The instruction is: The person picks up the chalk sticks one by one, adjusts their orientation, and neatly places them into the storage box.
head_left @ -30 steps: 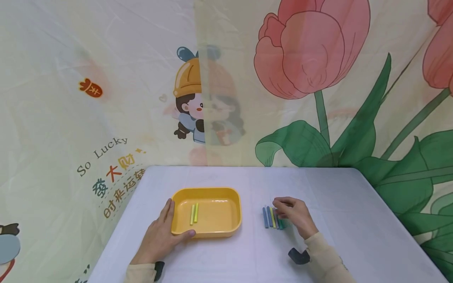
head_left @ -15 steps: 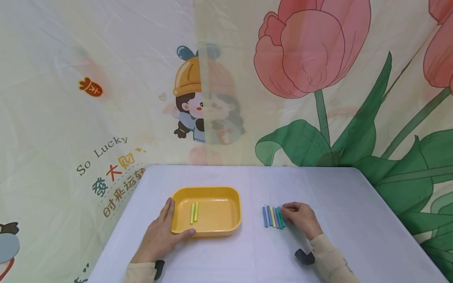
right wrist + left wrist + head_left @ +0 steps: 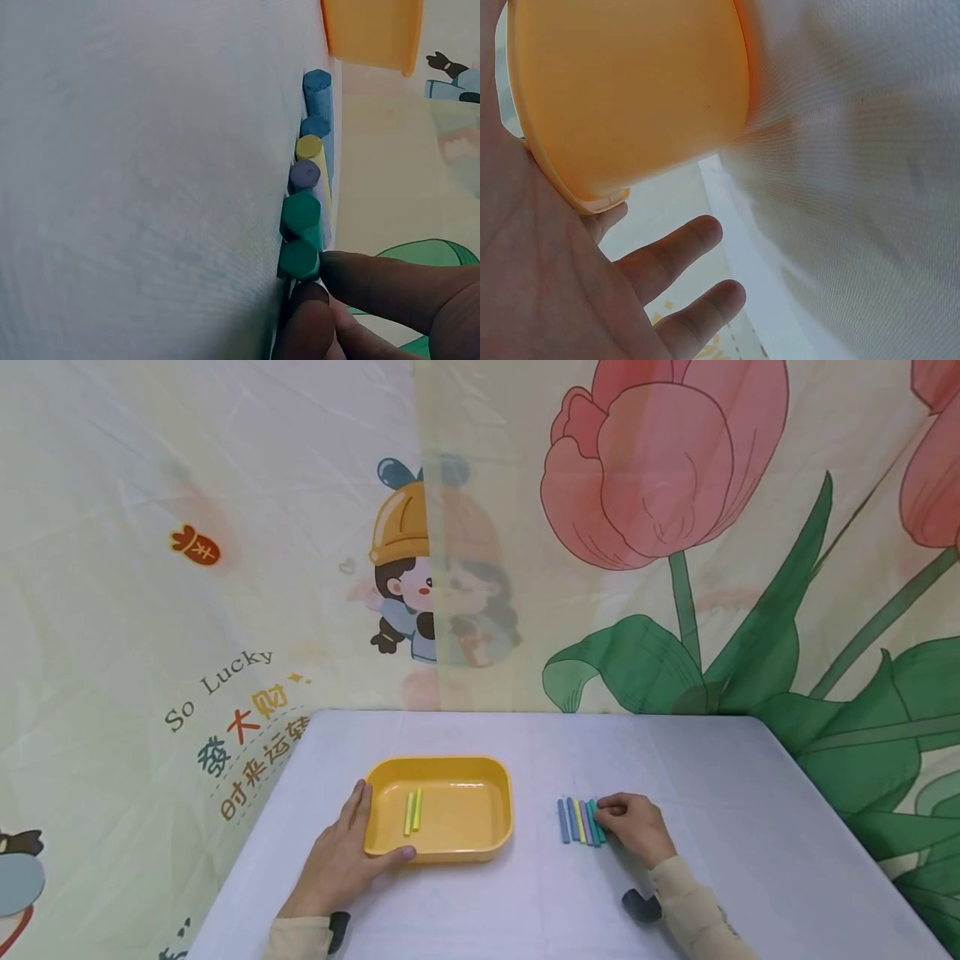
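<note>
A shallow yellow tray [image 3: 465,811] stands on the white table, with two yellow-green chalk sticks [image 3: 413,812] side by side in its left half. My left hand [image 3: 334,857] rests at the tray's left end, thumb over the near rim; its outer fingers [image 3: 676,253] stretch straight past the tray. To the right lies a row of chalk sticks [image 3: 573,820]: blue, yellow, purple and green. My right hand [image 3: 639,828] is at the row's right end, where thumb and forefinger pinch the outermost green chalk stick [image 3: 298,259]. A second green stick [image 3: 301,214] lies against it.
A white cloth covers the table [image 3: 525,910]. Behind it hangs a printed backdrop [image 3: 480,527] with tulips, a cartoon figure and lettering. A dark strap end [image 3: 641,907] sticks out by the right sleeve.
My right hand has shifted from over the row of chalk to its right end, uncovering the purple and green sticks. The left hand and tray stay put.
</note>
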Demonstrator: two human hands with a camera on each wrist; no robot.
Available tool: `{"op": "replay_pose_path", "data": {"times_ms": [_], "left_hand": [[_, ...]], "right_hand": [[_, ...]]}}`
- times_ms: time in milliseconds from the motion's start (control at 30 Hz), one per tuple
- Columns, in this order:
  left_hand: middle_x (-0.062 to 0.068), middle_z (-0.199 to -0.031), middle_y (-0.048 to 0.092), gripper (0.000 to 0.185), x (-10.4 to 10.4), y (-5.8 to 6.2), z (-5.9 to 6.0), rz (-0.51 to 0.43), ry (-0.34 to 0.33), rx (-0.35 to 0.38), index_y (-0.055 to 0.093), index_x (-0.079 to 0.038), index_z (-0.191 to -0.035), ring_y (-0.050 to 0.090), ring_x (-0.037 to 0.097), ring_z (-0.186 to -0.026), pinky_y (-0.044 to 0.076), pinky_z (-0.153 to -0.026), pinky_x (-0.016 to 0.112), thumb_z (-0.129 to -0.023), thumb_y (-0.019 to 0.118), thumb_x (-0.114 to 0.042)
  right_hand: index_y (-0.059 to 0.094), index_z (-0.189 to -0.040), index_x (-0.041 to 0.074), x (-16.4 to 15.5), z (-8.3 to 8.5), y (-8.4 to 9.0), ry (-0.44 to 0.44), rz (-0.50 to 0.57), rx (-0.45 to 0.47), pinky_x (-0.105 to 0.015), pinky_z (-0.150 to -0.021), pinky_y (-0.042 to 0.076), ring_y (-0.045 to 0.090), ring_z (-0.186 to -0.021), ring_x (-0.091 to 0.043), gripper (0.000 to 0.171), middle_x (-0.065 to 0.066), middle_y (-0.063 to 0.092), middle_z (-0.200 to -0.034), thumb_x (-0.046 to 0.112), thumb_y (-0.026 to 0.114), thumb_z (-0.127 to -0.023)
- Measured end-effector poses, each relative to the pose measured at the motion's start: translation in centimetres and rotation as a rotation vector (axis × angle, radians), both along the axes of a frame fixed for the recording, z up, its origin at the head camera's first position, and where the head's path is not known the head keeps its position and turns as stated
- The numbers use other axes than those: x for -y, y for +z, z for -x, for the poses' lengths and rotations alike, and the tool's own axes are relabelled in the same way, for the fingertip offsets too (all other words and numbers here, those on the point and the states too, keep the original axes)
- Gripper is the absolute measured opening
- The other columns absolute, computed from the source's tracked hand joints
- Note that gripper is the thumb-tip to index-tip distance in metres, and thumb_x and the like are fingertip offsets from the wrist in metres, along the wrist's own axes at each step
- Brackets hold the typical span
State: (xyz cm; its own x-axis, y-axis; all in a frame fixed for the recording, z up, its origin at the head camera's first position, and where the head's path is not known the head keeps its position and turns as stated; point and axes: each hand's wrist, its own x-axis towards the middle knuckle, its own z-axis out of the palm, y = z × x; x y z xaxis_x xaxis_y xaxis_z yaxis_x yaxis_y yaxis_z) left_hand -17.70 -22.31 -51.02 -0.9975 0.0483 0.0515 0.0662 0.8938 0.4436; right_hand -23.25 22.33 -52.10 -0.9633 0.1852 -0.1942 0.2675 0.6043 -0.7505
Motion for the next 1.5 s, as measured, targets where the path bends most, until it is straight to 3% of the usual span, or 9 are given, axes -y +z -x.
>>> {"op": "replay_pose_path", "data": {"times_ms": [233,633,1233,1500], "left_hand": [[0.017,-0.169,0.007,0.132,0.0,0.0,0.0,0.000,-0.003,-0.004,0.004,-0.005,-0.163,0.037,0.050,-0.140,0.033,-0.111,0.066,-0.075,0.062,-0.085],[0.016,-0.169,0.007,0.131,0.1,0.0,0.0,-0.004,-0.005,-0.011,0.005,-0.005,-0.163,0.036,0.048,-0.141,0.033,-0.111,0.065,-0.076,0.063,-0.084],[0.016,-0.169,0.006,0.131,0.1,0.1,0.0,0.003,-0.006,0.002,0.003,-0.006,-0.163,0.040,0.050,-0.138,0.034,-0.111,0.065,-0.076,0.062,-0.084],[0.015,-0.170,0.007,0.133,0.1,0.2,0.0,-0.001,0.006,0.017,0.004,-0.007,-0.163,0.038,0.049,-0.140,0.033,-0.111,0.065,-0.074,0.062,-0.086]], "right_hand": [[0.072,-0.109,-0.002,0.3,0.2,0.1,0.008,-0.093,-0.030,-0.029,-0.062,0.055,0.062,-0.077,-0.019,0.026,-0.008,0.070,-0.091,0.011,0.073,-0.087],[0.073,-0.105,-0.002,0.8,0.6,0.7,0.017,-0.205,-0.020,-0.036,-0.071,0.056,0.061,-0.081,-0.022,0.024,-0.009,0.069,-0.090,0.013,0.072,-0.087],[0.072,-0.102,-0.005,0.8,1.5,0.7,0.020,-0.258,-0.017,-0.035,-0.065,0.054,0.059,-0.078,-0.023,0.023,-0.009,0.068,-0.085,0.013,0.074,-0.088],[0.073,-0.103,-0.004,0.3,1.3,0.8,0.029,-0.212,-0.035,-0.035,-0.066,0.055,0.060,-0.079,-0.022,0.023,-0.009,0.069,-0.087,0.014,0.074,-0.086]]}}
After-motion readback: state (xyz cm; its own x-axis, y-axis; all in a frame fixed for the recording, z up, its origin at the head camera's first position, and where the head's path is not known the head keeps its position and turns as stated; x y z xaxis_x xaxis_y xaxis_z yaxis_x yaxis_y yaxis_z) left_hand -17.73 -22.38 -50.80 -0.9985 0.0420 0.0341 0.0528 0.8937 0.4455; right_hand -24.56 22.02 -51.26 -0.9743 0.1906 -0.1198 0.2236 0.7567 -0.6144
